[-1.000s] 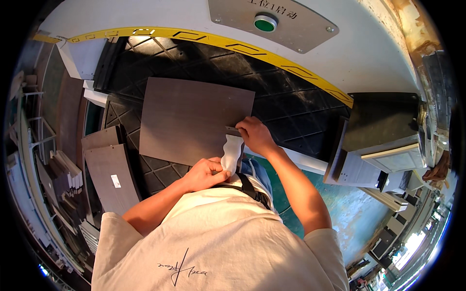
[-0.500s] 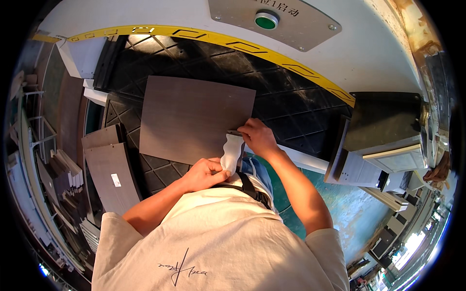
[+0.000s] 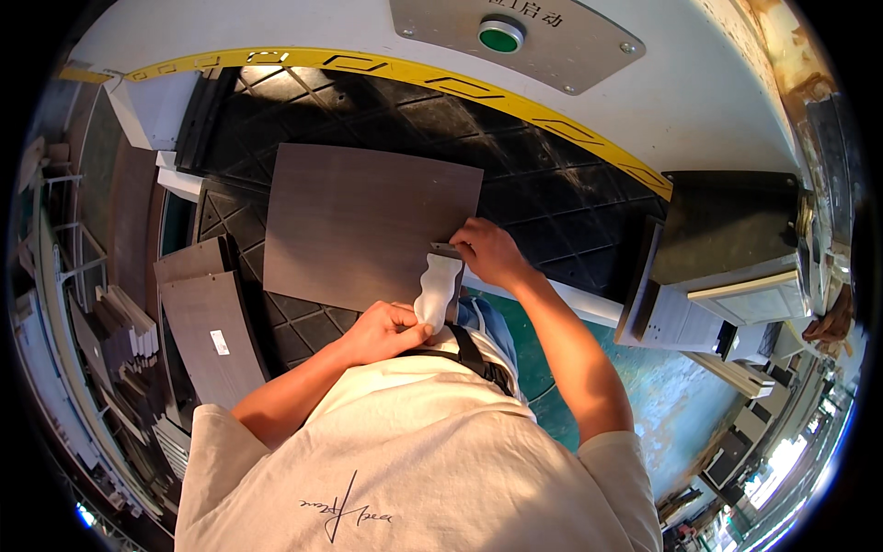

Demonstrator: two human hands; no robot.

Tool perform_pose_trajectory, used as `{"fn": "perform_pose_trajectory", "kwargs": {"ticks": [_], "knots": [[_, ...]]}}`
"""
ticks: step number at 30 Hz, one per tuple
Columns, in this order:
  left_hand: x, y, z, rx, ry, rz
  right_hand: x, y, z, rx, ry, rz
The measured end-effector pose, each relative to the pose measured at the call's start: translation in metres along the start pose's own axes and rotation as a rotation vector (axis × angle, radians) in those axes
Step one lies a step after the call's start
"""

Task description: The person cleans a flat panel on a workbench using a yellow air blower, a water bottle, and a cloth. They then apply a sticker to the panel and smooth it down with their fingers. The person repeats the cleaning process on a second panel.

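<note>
Just in front of my waist is a white strip [image 3: 437, 287] with wavy edges. A narrow dark brown piece [image 3: 447, 248] shows at its upper end and along its right side; I cannot tell whether the two are joined. My left hand [image 3: 382, 331] is closed, its fingers pinching the strip's lower end. My right hand [image 3: 494, 253] is closed on the corner of the brown piece at the top. Right behind them a large brown panel [image 3: 368, 225] lies flat on the black surface, its near right corner partly hidden by my right hand and the strip.
The black grooved bed [image 3: 543, 225] has a yellow-edged white machine housing [image 3: 635, 120] beyond it, with a green button [image 3: 501, 37]. Smaller brown panels [image 3: 213, 331] lie at left, one bearing a white label. A dark box-shaped piece [image 3: 731, 225] stands at right.
My right hand has shifted slightly up and left. The brown piece has turned a little, showing more of its upper face, and the white strip has moved slightly left.
</note>
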State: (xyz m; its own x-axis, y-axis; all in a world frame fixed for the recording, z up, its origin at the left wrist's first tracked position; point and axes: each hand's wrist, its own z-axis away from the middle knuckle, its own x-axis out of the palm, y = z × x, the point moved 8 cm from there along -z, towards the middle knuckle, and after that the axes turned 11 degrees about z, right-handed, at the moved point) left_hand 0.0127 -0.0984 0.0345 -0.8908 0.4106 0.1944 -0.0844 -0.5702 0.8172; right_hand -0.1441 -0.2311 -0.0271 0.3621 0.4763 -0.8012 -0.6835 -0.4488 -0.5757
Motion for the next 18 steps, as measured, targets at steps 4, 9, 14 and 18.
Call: {"fn": "perform_pose_trajectory", "kwargs": {"ticks": [4, 9, 14, 18], "knots": [[0.0017, 0.0032, 0.0007, 0.027, -0.017, -0.027, 0.0, 0.0003, -0.0014, 0.007, -0.024, 0.006], [0.0024, 0.0059, 0.0018, 0.024, -0.012, -0.032, -0.0008, -0.0002, -0.001, 0.032, -0.022, -0.019], [0.0024, 0.0076, 0.0024, 0.067, -0.011, -0.048, 0.0003, 0.0005, -0.0013, 0.04, -0.051, -0.021], [0.0021, 0.0071, 0.0029, 0.075, -0.016, -0.062, 0.0017, 0.0014, -0.0015, 0.043, -0.07, -0.018]]}}
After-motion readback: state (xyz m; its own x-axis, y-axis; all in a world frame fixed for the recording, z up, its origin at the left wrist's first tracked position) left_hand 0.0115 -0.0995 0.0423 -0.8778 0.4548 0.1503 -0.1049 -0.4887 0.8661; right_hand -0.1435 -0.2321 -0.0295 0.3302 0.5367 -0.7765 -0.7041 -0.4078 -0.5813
